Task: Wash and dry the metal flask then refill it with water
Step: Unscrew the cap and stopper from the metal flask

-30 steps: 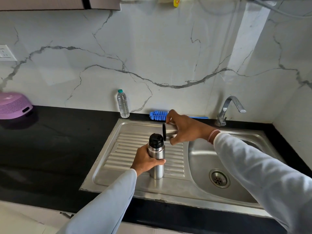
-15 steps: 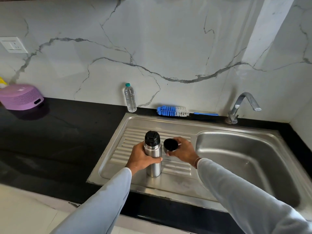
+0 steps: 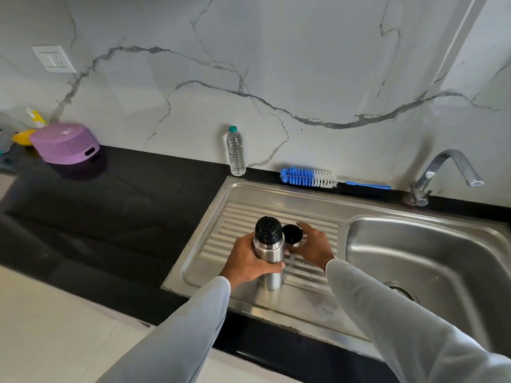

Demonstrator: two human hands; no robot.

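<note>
A metal flask (image 3: 269, 272) with a black stopper stands upright on the ribbed drainboard (image 3: 312, 225) of the steel sink. My left hand (image 3: 249, 261) grips its body from the left. Right beside the flask, my right hand (image 3: 312, 246) holds the flask's cup lid (image 3: 292, 235), open side up, low over the drainboard. Whether the cup touches the drainboard I cannot tell.
The sink basin (image 3: 431, 261) lies to the right, with a tap (image 3: 442, 172) behind it. A blue and white bottle brush (image 3: 307, 178) and a plastic water bottle (image 3: 236, 152) stand along the wall. A purple basket (image 3: 65, 145) lies upside down far left on the black counter (image 3: 110, 217).
My right hand has lowered the cup lid from above the flask to beside it near the drainboard. The camera has tilted down and to the left. My left hand still grips the flask.
</note>
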